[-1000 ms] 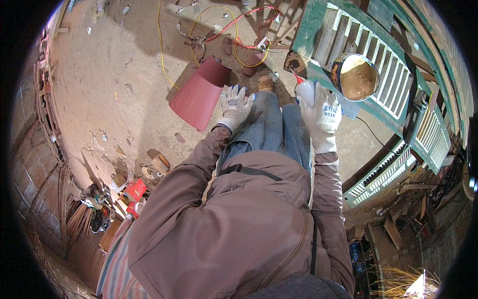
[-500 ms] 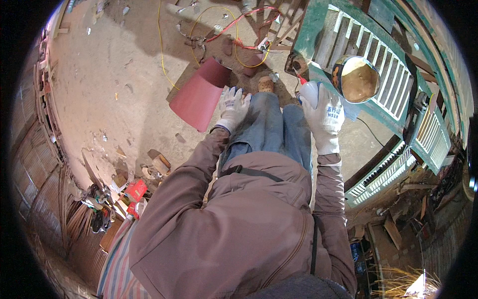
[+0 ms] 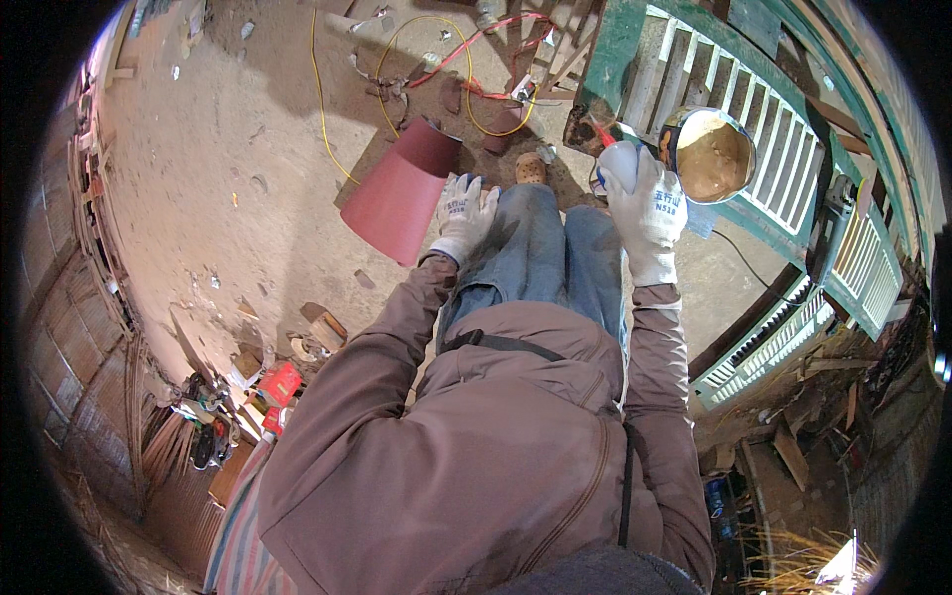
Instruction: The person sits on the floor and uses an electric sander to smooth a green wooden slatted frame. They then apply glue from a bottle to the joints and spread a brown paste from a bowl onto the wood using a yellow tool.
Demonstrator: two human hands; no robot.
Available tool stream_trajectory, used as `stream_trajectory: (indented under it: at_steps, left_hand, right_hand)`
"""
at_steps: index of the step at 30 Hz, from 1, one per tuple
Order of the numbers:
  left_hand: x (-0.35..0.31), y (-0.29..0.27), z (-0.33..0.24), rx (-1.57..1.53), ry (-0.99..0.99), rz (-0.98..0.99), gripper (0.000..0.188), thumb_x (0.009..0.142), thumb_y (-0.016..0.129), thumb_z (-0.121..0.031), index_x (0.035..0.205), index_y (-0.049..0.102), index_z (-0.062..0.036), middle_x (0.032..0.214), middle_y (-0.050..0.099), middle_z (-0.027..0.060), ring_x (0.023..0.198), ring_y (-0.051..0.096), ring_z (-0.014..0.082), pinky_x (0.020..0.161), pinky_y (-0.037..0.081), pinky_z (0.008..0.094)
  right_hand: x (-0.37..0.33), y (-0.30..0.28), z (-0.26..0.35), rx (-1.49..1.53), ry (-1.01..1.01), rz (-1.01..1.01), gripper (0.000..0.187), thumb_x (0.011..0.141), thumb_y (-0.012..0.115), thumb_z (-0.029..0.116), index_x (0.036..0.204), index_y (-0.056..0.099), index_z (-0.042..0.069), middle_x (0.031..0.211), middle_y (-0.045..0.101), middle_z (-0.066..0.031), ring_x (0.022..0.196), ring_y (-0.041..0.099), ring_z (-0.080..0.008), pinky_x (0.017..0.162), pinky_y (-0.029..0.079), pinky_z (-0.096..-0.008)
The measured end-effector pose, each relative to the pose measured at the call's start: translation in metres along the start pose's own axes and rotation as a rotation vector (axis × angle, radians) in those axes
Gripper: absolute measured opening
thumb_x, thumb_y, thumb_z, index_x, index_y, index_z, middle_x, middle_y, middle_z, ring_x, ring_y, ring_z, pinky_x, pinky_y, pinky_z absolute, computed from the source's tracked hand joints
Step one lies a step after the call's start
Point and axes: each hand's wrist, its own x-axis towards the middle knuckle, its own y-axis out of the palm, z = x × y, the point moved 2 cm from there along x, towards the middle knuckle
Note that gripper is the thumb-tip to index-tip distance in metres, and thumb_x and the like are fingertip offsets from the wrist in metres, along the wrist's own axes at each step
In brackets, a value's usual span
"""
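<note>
A tapered dark red cone-shaped piece [image 3: 402,193] leans with its narrow end away from me, left of my knees. My left hand [image 3: 463,213], in a white work glove, lies close against its right side beside my leg. Its fingers are stretched out and a little apart; I cannot see a grip on the cone. My gloved right hand [image 3: 650,210] is closed around a pale translucent squeeze bottle [image 3: 619,162] with a red nozzle, which points forward and left. Just right of that hand stands an open tin [image 3: 711,157] with tan-brown contents.
The tin rests on a green and white slatted frame [image 3: 759,129] at the right. Yellow and red cords [image 3: 470,89] loop over the dirt floor [image 3: 248,149] ahead. Wood scraps and a red box [image 3: 281,383] lie at the left, near a striped cloth [image 3: 241,531].
My right hand has moved slightly forward with the squeeze bottle, and the bottle has turned a little. My left hand and the red cone have barely shifted.
</note>
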Motion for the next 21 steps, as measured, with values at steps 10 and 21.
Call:
stream_trajectory:
  at_steps: [10, 21]
  left_hand:
    - [0.003, 0.000, -0.002, 0.029, 0.005, -0.029, 0.060, 0.100, 0.053, -0.052, 0.135, 0.062, -0.0043, 0.149, 0.053, 0.0213, 0.140, 0.046, 0.0395, 0.115, 0.039, 0.0495]
    - [0.007, 0.002, -0.002, 0.037, 0.014, 0.006, 0.061, 0.101, 0.051, -0.054, 0.138, 0.060, -0.0056, 0.148, 0.053, 0.0206, 0.140, 0.046, 0.0389, 0.115, 0.039, 0.0496]
  right_hand:
    - [-0.019, -0.005, -0.019, -0.107, 0.073, 0.023, 0.065, 0.084, 0.079, 0.046, 0.131, 0.062, 0.004, 0.111, 0.070, -0.0179, 0.100, 0.068, -0.0378, 0.084, 0.056, -0.0483]
    - [-0.022, -0.010, -0.008, -0.033, 0.126, 0.133, 0.065, 0.086, 0.077, 0.044, 0.136, 0.061, 0.006, 0.124, 0.069, -0.0200, 0.112, 0.067, -0.0379, 0.096, 0.053, -0.0465]
